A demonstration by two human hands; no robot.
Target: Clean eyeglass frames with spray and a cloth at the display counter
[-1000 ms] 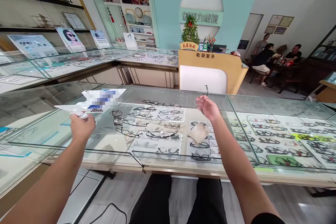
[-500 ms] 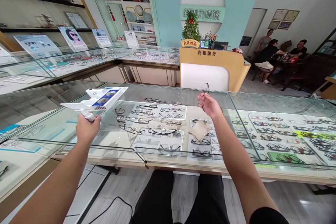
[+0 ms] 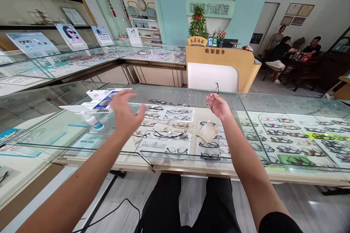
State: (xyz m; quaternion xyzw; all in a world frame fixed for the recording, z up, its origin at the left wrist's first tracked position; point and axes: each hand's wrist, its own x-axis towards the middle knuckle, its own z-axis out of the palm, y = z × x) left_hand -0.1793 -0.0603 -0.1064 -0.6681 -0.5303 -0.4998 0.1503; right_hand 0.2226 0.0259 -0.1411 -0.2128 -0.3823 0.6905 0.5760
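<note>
My right hand (image 3: 220,105) is closed on a pair of eyeglasses (image 3: 210,101), raised above the glass counter, with one dark temple sticking up past the fingers. My left hand (image 3: 127,111) hangs over the counter with fingers apart and nothing in it, slightly smeared by motion. To its left a small white spray bottle (image 3: 92,119) with a blue end lies on the glass, beside a white and blue box (image 3: 100,99). A folded beige cloth (image 3: 207,132) rests on the counter top below my right hand.
Under the glass of the display counter (image 3: 169,158) lie several rows of eyeglass frames (image 3: 176,150). Beyond stands a wooden cashier desk (image 3: 222,56) with a plant (image 3: 198,23). More showcases line the left side. People (image 3: 281,52) sit around a table at the far right.
My left hand has let go of the spray bottle, which now lies by the box, and has moved to the right with fingers spread. My right hand still holds the eyeglasses in nearly the same place.
</note>
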